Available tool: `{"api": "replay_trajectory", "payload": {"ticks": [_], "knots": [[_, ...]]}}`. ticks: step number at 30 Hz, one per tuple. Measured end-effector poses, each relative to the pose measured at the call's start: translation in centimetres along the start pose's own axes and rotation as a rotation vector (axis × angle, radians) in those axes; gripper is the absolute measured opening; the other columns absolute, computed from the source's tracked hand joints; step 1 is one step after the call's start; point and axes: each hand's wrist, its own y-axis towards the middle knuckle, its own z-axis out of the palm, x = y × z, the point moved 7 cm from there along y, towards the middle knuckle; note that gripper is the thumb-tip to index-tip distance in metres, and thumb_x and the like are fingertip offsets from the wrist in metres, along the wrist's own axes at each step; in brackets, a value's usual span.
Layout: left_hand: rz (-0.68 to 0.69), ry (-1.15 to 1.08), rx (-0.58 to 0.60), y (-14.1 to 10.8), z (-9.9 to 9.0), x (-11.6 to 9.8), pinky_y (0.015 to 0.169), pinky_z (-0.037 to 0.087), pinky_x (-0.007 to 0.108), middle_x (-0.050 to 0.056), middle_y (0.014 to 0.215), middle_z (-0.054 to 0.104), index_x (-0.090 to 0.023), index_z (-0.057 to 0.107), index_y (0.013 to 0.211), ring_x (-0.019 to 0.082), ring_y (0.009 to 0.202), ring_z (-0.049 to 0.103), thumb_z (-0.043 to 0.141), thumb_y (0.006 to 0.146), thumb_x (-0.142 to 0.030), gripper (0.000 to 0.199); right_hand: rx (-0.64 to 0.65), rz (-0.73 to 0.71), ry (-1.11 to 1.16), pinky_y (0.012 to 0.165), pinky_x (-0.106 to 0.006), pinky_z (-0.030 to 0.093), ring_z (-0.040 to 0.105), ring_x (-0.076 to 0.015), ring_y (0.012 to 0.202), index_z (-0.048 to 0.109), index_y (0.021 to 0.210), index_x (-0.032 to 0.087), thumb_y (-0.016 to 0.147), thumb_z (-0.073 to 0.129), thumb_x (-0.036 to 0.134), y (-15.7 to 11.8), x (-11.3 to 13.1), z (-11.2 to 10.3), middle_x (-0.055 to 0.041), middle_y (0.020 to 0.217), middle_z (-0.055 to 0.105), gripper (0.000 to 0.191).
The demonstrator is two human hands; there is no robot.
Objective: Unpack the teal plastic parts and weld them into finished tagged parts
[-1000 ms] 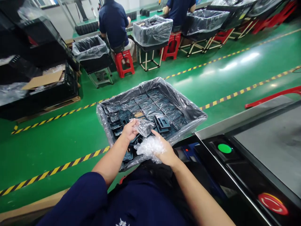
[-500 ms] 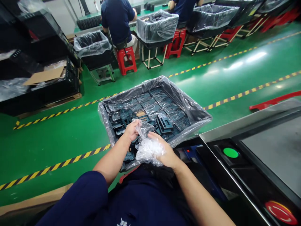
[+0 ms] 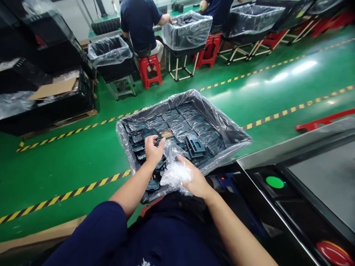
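Over the near half of the lined crate, our right hand is closed around a wad of clear plastic, its thin end standing up toward our left hand, which is open with fingers curved; whether its thumb touches the film we can't tell. We judge the step to be teasing one layer loose from the wad, so the next move calls for a light pinch at that end while our right hand steadies the rest. Dark frames lie inside the crate just beyond our hands, and its raised rim, draped in film, could snag a low sweep. Left of the crate is open floor; right of it, a machine crowds our right elbow's side.
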Motion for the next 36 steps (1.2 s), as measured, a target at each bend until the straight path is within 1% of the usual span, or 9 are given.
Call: {"api": "replay_trajectory", "payload": {"ticks": [2, 4, 6, 8, 18, 26, 31, 33, 36], "knots": [[0.166, 0.084, 0.116, -0.6, 0.0, -2.1, 0.069, 0.045, 0.027, 0.003, 0.083, 0.059, -0.019, 0.065, 0.085, 0.013, 0.068, 0.052, 0.071, 0.076, -0.041, 0.025, 0.002, -0.006, -0.065, 0.116, -0.057, 0.03, 0.039, -0.0349, 0.14, 0.041, 0.145, 0.016, 0.072, 0.067, 0.033, 0.2, 0.0, 0.0, -0.0168, 0.151, 0.041, 0.08], [0.234, 0.112, 0.422, -1.6, 1.6, -3.2, 0.063, 0.043, 0.025, 0.001, 0.077, 0.06, -0.02, 0.068, 0.084, 0.012, 0.063, 0.051, 0.074, 0.072, -0.04, 0.024, 0.008, -0.027, -0.104, 0.116, -0.054, 0.032, 0.038, -0.0344, 0.14, 0.041, 0.146, 0.016, 0.074, 0.064, 0.03, 0.3, 0.4, 0.2, -0.0154, 0.152, 0.041, 0.077], [0.234, 0.127, 0.695, -2.8, 3.0, -3.1, 0.061, 0.041, 0.024, 0.001, 0.075, 0.064, -0.021, 0.071, 0.082, 0.013, 0.063, 0.054, 0.075, 0.071, -0.037, 0.02, 0.019, -0.045, -0.137, 0.116, -0.049, 0.034, 0.039, -0.0336, 0.14, 0.042, 0.145, 0.016, 0.076, 0.061, 0.029, 0.5, 0.8, 0.4, -0.0138, 0.152, 0.041, 0.072], [0.157, 0.126, 0.778, -3.2, 3.6, -2.2, 0.059, 0.039, 0.023, 0.001, 0.07, 0.066, -0.021, 0.073, 0.077, 0.015, 0.064, 0.055, 0.07, 0.076, -0.033, 0.013, 0.023, -0.045, -0.17, 0.115, -0.047, 0.035, 0.04, -0.0332, 0.139, 0.042, 0.144, 0.015, 0.077, 0.06, 0.027, 0.5, 0.9, 0.5, -0.0147, 0.151, 0.042, 0.071], [-0.385, -0.357, 0.499, -3.8, 4.0, 1.8, 0.061, 0.042, 0.023, -0.001, 0.06, 0.063, -0.017, 0.065, 0.071, 0.011, 0.056, 0.053, 0.069, 0.078, -0.026, 0.012, 0.034, 0.175, -0.484, 0.1, -0.042, 0.049, 0.056, -0.0292, 0.123, 0.049, 0.138, 0.021, 0.075, 0.054, 0.013, 0.6, 0.1, 0.2, -0.0129, 0.135, 0.058, 0.063], [-0.948, -0.766, 0.621, -5.4, 5.7, 2.7, 0.051, 0.043, 0.023, -0.004, 0.055, 0.051, -0.016, 0.054, 0.073, 0.011, 0.05, 0.054, 0.072, 0.074, -0.022, 0.02, -0.008, 0.259, -0.576, 0.079, -0.034, 0.053, 0.067, -0.0252, 0.095, 0.064, 0.116, 0.026, 0.078, 0.055, 0.015, 1.0, 0.7, -0.2, -0.0086, 0.107, 0.07, 0.04], [-0.831, -0.726, 0.374, -3.6, 5.1, 4.0, 0.046, 0.036, 0.019, -0.009, 0.051, 0.04, -0.017, 0.05, 0.071, 0.006, 0.042, 0.039, 0.07, 0.08, -0.027, 0.024, -0.315, 0.316, -0.018, 0.086, -0.044, 0.055, 0.068, -0.0275, 0.098, 0.052, 0.134, 0.027, 0.066, 0.066, 0.022, 0.1, -2.5, -1.8, -0.0069, 0.118, 0.07, 0.069], [-0.722, -0.689, 0.215, -2.9, 4.6, 4.1, 0.051, 0.039, 0.018, -0.008, 0.053, 0.042, -0.017, 0.051, 0.073, 0.005, 0.046, 0.041, 0.068, 0.083, -0.03, 0.024, -0.424, 0.401, 0.086, 0.084, -0.044, 0.056, 0.069, -0.0269, 0.094, 0.058, 0.124, 0.025, 0.067, 0.063, 0.023, -0.5, -3.9, -2.2, -0.007, 0.112, 0.072, 0.057], [-0.604, -0.693, 0.162, -3.5, 5.2, 3.2, 0.06, 0.043, 0.02, -0.007, 0.057, 0.047, -0.018, 0.05, 0.071, 0.007, 0.053, 0.047, 0.067, 0.084, -0.034, 0.027, -0.335, 0.402, -0.149, 0.079, -0.038, 0.055, 0.069, -0.0248, 0.089, 0.066, 0.103, 0.024, 0.072, 0.06, 0.022, -0.3, -3.4, -1.4, -0.0063, 0.099, 0.073, 0.032]]}}
